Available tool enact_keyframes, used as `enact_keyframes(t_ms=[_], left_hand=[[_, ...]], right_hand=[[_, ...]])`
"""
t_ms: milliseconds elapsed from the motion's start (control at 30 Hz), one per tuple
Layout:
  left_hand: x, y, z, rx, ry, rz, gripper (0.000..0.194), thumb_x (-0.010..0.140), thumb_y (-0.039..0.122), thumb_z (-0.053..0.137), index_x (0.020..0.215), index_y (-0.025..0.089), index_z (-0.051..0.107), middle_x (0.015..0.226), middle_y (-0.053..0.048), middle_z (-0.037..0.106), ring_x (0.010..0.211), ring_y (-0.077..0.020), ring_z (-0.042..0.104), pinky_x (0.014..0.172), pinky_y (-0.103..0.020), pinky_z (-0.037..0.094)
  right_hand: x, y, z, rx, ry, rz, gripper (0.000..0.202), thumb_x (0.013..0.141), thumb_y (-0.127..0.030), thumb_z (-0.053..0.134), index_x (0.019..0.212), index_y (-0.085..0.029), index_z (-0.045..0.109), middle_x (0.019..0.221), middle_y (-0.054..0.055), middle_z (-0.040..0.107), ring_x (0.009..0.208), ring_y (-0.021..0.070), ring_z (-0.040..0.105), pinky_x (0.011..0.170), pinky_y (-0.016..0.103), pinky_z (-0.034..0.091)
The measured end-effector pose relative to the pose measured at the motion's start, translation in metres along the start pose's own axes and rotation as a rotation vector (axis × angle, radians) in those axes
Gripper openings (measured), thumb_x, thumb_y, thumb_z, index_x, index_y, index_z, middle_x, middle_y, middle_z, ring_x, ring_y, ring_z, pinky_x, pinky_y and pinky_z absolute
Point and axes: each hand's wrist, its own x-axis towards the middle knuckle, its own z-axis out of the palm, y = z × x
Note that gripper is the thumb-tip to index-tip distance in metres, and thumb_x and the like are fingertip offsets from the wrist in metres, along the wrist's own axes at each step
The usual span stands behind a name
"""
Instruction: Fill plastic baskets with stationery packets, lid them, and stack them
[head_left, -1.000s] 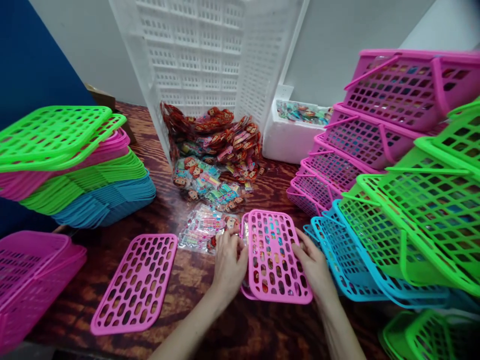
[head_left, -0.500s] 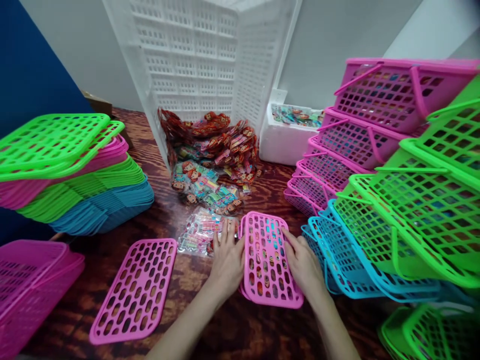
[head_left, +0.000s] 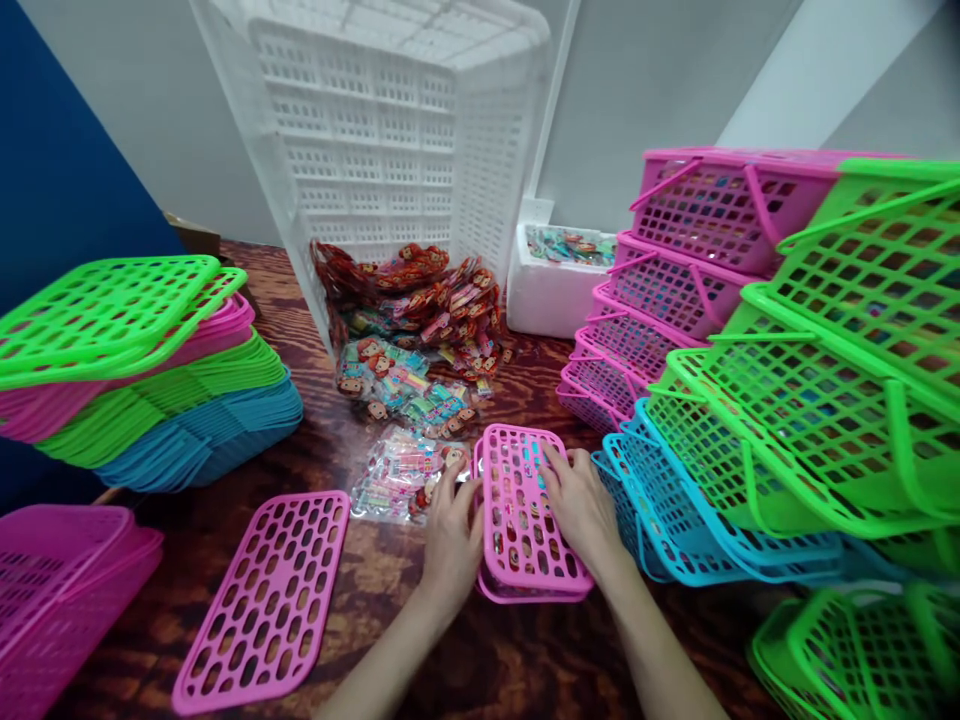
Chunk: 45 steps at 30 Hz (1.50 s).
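Observation:
A pink lid (head_left: 517, 515) with oval slots lies over a small pink basket (head_left: 536, 597) in front of me, and colourful small items show through the slots. My left hand (head_left: 452, 540) holds the basket's left side, fingers bent against the edge. From the right, my right hand (head_left: 583, 508) grips the lid, its fingers curled over the top and onto the slots. Just left of the basket lies a pile of clear packets (head_left: 401, 475) with pink and pale contents. A second pink lid (head_left: 266, 600) rests flat on the table, farther left.
A white crate (head_left: 360, 150) on its side spills packets with red-haired figures (head_left: 420, 300). Nested baskets (head_left: 187, 420) topped by green lids (head_left: 112, 305) stand left. Filled pink (head_left: 712, 215) and green baskets (head_left: 810, 400) are stacked right, above blue ones (head_left: 697, 520). A white foam box (head_left: 547, 300) stands behind.
My right hand has moved from the lid's right edge onto its top. The lid now sits more squarely over the basket. My left hand's fingers have bent. The whole view has shifted slightly.

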Motion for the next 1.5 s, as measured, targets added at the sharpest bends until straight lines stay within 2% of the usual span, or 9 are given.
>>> enact_keyframes(t_ms=[167,333,500,700,900,1033,1133,1333,1500], left_hand=[[0.01,0.009,-0.012,0.0,0.011,0.174,0.044,0.093,0.008,0.042,0.13,0.025,0.06,0.143,-0.01,0.05,0.137,-0.0263,0.042,0.111,-0.053,0.04],[0.037,0.032,-0.016,0.111,-0.231,0.409,0.044,0.093,0.016,0.048,0.135,0.024,0.057,0.139,-0.011,0.056,0.138,-0.0279,0.041,0.118,-0.056,0.026],[0.042,0.046,-0.002,0.2,-0.441,0.495,0.043,0.093,0.026,0.055,0.136,0.032,0.056,0.145,-0.006,0.053,0.137,-0.0289,0.042,0.121,-0.063,0.005],[0.023,0.051,-0.005,0.164,-0.426,0.448,0.046,0.091,0.037,0.06,0.137,0.033,0.055,0.14,-0.004,0.057,0.136,-0.03,0.043,0.12,-0.062,-0.009],[0.015,0.037,0.003,0.012,-0.365,0.452,0.04,0.095,0.026,0.053,0.135,0.028,0.056,0.128,-0.006,0.065,0.128,-0.0268,0.053,0.121,-0.055,0.021],[0.013,0.031,0.004,-0.175,-0.315,0.266,0.041,0.099,0.027,0.048,0.139,0.024,0.052,0.131,-0.011,0.063,0.116,-0.0256,0.061,0.106,-0.044,0.047],[0.019,0.032,-0.005,-0.187,-0.307,0.256,0.043,0.099,0.026,0.044,0.143,0.023,0.049,0.133,-0.012,0.062,0.12,-0.0269,0.059,0.107,-0.045,0.046],[0.043,0.033,-0.032,-0.013,-0.668,0.579,0.05,0.089,0.026,0.062,0.139,0.024,0.053,0.138,-0.009,0.058,0.131,-0.03,0.049,0.115,-0.047,0.035],[0.04,0.03,-0.027,0.053,-0.575,0.563,0.046,0.094,0.02,0.054,0.139,0.022,0.052,0.138,-0.011,0.058,0.13,-0.0266,0.051,0.114,-0.043,0.037]], right_hand=[[0.001,0.019,0.005,0.369,0.024,-0.018,0.04,0.096,-0.025,0.04,0.128,-0.023,0.064,0.102,0.008,0.057,0.095,0.0215,0.061,0.089,0.034,0.046],[-0.005,0.037,0.016,0.723,0.111,0.011,0.039,0.089,-0.026,0.043,0.118,-0.021,0.068,0.108,0.008,0.063,0.103,0.022,0.06,0.098,0.038,0.045],[0.001,0.042,0.018,0.732,0.222,0.099,0.043,0.083,-0.022,0.042,0.116,-0.018,0.07,0.109,0.009,0.065,0.104,0.0233,0.06,0.101,0.042,0.043],[0.021,0.043,0.02,0.602,0.142,0.065,0.055,0.077,-0.01,0.038,0.121,-0.019,0.07,0.112,0.009,0.063,0.108,0.0207,0.059,0.105,0.038,0.043],[0.023,0.023,0.009,0.28,-0.072,0.033,0.05,0.088,-0.01,0.039,0.131,-0.017,0.063,0.111,0.011,0.063,0.108,0.0222,0.059,0.1,0.034,0.044],[0.015,-0.002,-0.001,0.029,-0.1,0.023,0.042,0.098,-0.025,0.041,0.135,-0.017,0.059,0.111,0.014,0.061,0.108,0.0277,0.056,0.092,0.037,0.046],[0.011,-0.011,-0.003,-0.065,-0.091,0.036,0.043,0.1,-0.027,0.039,0.138,-0.017,0.056,0.114,0.015,0.06,0.108,0.0292,0.054,0.092,0.038,0.046],[0.008,-0.005,0.001,-0.028,-0.075,0.005,0.043,0.102,-0.03,0.037,0.14,-0.018,0.054,0.114,0.014,0.059,0.109,0.0269,0.055,0.093,0.036,0.046],[0.006,-0.005,0.008,-0.008,-0.024,-0.008,0.044,0.101,-0.027,0.037,0.14,-0.014,0.053,0.125,0.017,0.057,0.113,0.0281,0.054,0.097,0.04,0.047]])
